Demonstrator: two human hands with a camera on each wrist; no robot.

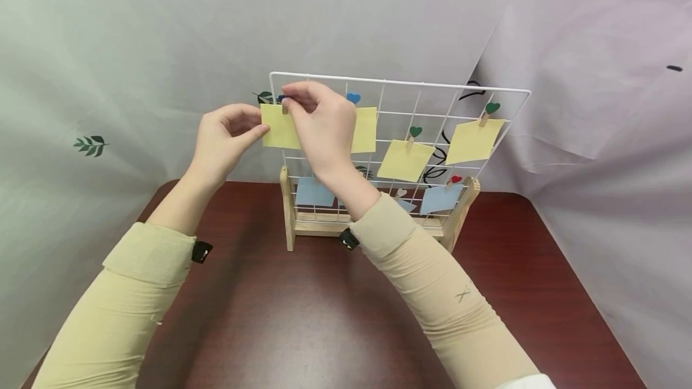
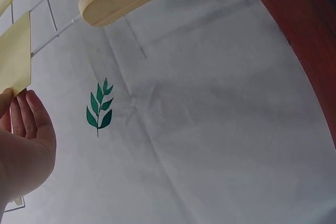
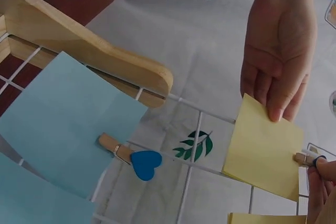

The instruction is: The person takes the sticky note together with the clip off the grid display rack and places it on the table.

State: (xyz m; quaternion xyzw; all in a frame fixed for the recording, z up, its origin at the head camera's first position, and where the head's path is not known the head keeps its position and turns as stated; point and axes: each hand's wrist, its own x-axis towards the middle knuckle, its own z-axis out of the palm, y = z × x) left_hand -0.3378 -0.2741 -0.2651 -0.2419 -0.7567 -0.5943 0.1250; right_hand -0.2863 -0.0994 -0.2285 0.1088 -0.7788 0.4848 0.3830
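A yellow note [image 1: 278, 128] is shown at the upper left corner of a white wire grid [image 1: 432, 84], held flat against the wires while a small wooden clip [image 1: 284, 105] is worked at its top edge. The step in hand is judged to be the fixing or release of that clip; which of the two cannot be told from these views. Either way, the next move is judged to require that the paper be kept steady while the clip's jaws are squeezed. The left hand [image 1: 224, 137] is closed lightly on the note's left edge, pinched between thumb and fingertips [image 3: 278, 109]. The right hand [image 1: 319, 122] is curled over the top of the note, its fingertips pinching the clip [image 3: 307, 159]. Further yellow notes [image 1: 473, 140] and blue notes [image 1: 440, 198] are seen hanging from heart-topped clips [image 1: 491, 108] elsewhere on the grid. The grid is carried by a wooden stand [image 1: 289, 215] on a dark red table [image 1: 324, 329], before a pale cloth printed with green leaves [image 1: 91, 144].
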